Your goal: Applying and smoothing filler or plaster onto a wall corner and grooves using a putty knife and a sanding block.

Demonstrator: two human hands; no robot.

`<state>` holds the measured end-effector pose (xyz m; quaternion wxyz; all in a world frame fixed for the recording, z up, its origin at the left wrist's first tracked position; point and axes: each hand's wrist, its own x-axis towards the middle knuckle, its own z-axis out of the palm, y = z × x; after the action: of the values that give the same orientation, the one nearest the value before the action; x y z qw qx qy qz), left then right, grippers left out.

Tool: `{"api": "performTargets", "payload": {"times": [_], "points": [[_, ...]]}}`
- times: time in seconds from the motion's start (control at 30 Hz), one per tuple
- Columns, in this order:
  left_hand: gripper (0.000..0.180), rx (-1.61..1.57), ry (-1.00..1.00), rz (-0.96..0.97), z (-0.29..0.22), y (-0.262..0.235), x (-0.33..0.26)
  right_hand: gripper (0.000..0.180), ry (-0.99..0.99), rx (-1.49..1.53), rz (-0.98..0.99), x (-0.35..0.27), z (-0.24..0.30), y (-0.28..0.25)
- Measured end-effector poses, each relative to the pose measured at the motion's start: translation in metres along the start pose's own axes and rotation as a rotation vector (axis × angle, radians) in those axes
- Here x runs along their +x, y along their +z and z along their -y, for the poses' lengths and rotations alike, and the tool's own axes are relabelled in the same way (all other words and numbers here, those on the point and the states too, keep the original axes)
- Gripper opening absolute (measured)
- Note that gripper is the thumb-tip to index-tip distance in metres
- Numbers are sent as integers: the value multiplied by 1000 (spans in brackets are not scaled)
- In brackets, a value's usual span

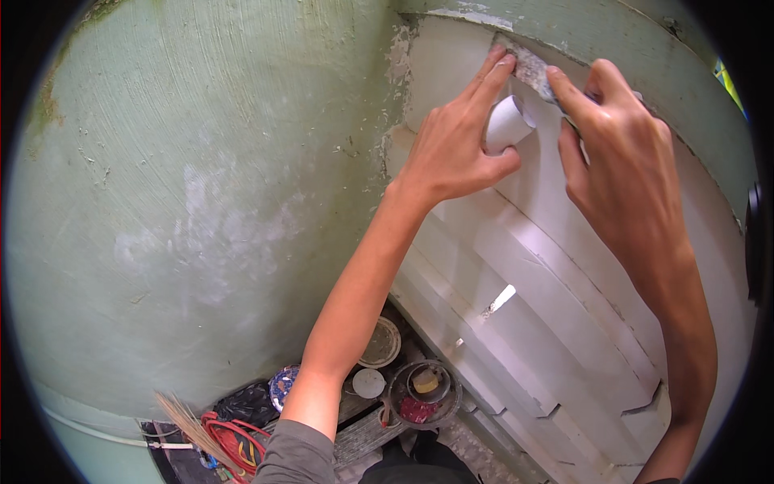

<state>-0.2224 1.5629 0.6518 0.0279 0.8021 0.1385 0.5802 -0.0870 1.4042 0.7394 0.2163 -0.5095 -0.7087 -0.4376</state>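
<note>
Wall: pale green (201, 121), curving across the left, with whitish smears around its middle.
Panel: white and stepped in slats (556, 266), meeting the wall along a flaking edge, with a green border (645, 56) above.
Right hand: closed (633, 153) on a flat tool (528, 71), index finger along it (the handle is mostly hidden by the hand).
Flat tool: whitish and crusted, at the panel's upper corner, just under the border.
Left hand: curled (451, 153) around a white roll (506, 129), two fingers stretched up to the tool's far end (whether they press it, I cannot tell).
Below: a dark basin (456, 395), a round tub (382, 345), a black bag (246, 402) and red cable (222, 421).
</note>
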Motion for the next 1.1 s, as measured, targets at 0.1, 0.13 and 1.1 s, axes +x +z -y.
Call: {"api": "performTargets", "payload": {"times": [0.1,0.13,1.1], "points": [[101,-3,-49,23,-1,-10,5,43,-9,-21,0,11,-2,15],[101,-48,-152,98,-4,-13,6,43,-9,-23,2,10,-3,15],[102,-68,-180,72,10,-18,9,44,19,-4,28,27,8,23]]}}
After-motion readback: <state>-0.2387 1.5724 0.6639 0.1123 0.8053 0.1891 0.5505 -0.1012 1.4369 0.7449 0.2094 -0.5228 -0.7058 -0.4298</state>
